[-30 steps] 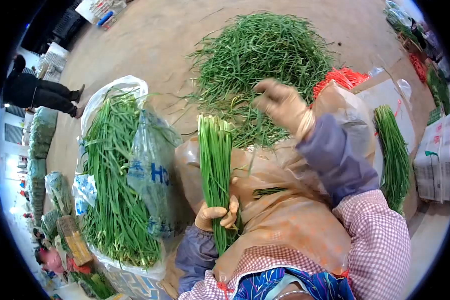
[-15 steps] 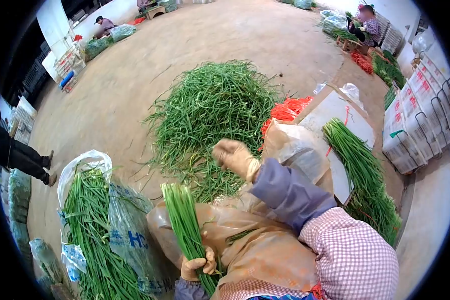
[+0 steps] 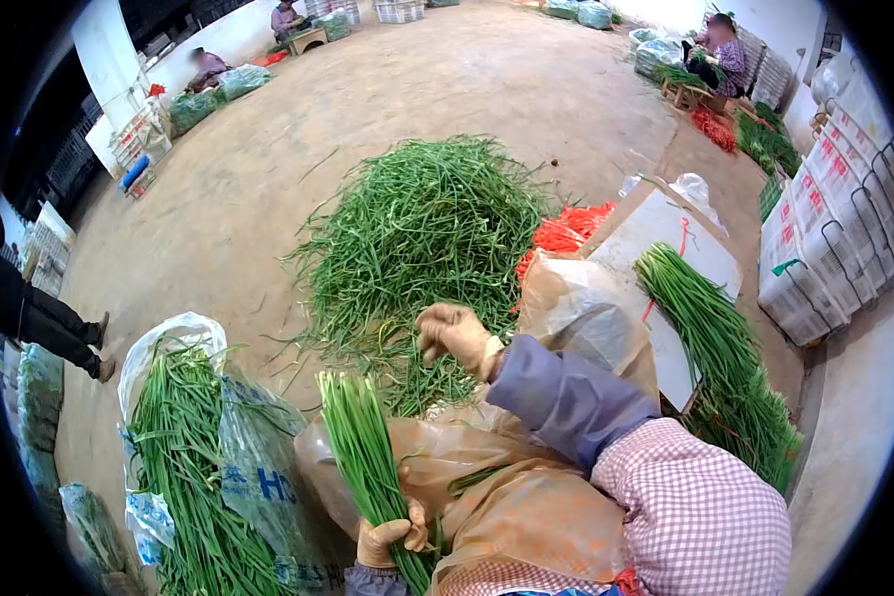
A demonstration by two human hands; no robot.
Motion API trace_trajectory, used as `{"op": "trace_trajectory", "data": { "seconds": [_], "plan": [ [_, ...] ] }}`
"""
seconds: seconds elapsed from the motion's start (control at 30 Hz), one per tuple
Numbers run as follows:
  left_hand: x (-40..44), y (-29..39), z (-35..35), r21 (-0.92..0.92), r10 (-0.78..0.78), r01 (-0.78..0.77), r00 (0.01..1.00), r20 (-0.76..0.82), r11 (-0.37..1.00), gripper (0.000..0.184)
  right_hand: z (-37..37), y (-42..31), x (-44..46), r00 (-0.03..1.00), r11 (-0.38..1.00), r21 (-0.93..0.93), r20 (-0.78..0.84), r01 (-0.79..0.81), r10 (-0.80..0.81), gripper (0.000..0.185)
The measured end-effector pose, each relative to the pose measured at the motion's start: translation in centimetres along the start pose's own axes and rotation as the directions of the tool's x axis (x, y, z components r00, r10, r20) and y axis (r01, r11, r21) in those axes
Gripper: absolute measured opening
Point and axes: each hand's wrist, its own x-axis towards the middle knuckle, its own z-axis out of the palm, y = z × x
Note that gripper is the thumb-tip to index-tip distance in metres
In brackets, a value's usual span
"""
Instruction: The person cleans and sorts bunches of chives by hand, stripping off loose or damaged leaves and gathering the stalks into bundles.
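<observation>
My left hand, in a tan glove, is closed around a bunch of long green chives. The bunch leans up over my plastic-covered lap, its pale cut ends at the top. My right hand, also gloved, hovers by the near edge of a big loose heap of chives. Its fingers are loosely bent and apart, with nothing visible in them. To my right, a large bundle of chives lies on a white board.
An open plastic bag full of chives stands at my left. Red ties lie behind the board. White crates line the right wall. A person's legs show at left; other people sit farther back.
My right hand has lowered slightly toward me, its fingers now bent downward. My left hand keeps hold of the bunch. The view has tilted up a little.
</observation>
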Motion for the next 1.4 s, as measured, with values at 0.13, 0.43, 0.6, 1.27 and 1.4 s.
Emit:
{"op": "trace_trajectory", "data": {
  "seconds": [0.13, 0.43, 0.6, 1.27, 1.4],
  "plan": [
    [0.7, 1.9, 3.3, 0.376, 0.077, 0.002, 0.978, -0.195, 0.926, 0.034, 4.5, 1.7, -5.0, 0.717, 0.875, 0.332, 0.697, -0.353, 0.024, 0.075],
    [0.8, 0.8, 3.3, 0.868, 0.249, 0.135, 0.927, -0.281, 0.478, 0.040, 7.2, 0.3, -0.9, 0.838, 0.635, 0.669, 0.542, -0.386, -0.061, 0.027],
    [-0.1, 0.8, 1.7, 0.895, 0.338, 0.026, 0.921, -0.195, 0.445, 0.038, 1.4, -2.8, 3.3, 0.985, 0.766, 0.642, 0.118, 0.021, -0.125, 0.013],
    [0.7, 1.2, 3.7, 0.987, 0.519, 0.157, 0.842, -0.146, 0.022, 0.062, 6.4, -7.7, -2.0, 0.673, 0.314, -0.598, 0.688, 0.737, -0.271, 0.039],
    [-0.2, 1.2, 2.3, 0.991, 0.571, 0.122, 0.818, -0.066, -0.059, 0.065, 5.2, -6.2, 1.5, 0.580, 0.328, -0.478, 0.657, 0.815, -0.482, 0.008]
  ]
}}
